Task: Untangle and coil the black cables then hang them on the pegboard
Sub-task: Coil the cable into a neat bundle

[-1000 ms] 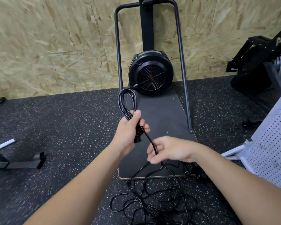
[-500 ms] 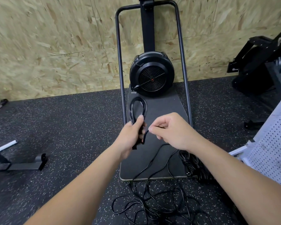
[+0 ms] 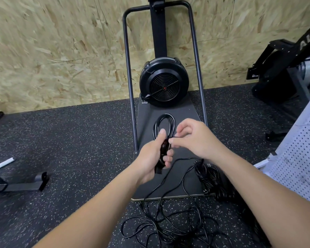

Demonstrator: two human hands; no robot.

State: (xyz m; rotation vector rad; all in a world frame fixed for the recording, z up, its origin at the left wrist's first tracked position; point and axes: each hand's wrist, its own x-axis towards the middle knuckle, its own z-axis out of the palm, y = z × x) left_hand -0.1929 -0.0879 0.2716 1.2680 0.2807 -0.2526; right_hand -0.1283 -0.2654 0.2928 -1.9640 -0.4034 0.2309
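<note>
My left hand (image 3: 153,157) grips a small coil of black cable (image 3: 166,122), its loops standing up above my thumb and a plug end poking out below my palm. My right hand (image 3: 193,138) pinches the cable strand right beside the coil. From there the loose cable runs down to a tangled heap (image 3: 168,228) on the floor. A second bundled black cable (image 3: 211,181) lies under my right forearm. The white pegboard (image 3: 299,158) leans at the right edge.
A fan machine (image 3: 164,83) on a dark platform (image 3: 184,113) with a metal frame stands against the chipboard wall straight ahead. Black gym equipment (image 3: 283,68) fills the right corner. A low metal foot (image 3: 23,185) lies on the speckled rubber floor at left.
My right hand rose from below the left hand to meet it, bringing more cable to the coil. The coil's loops grew slightly and both hands shifted a little right.
</note>
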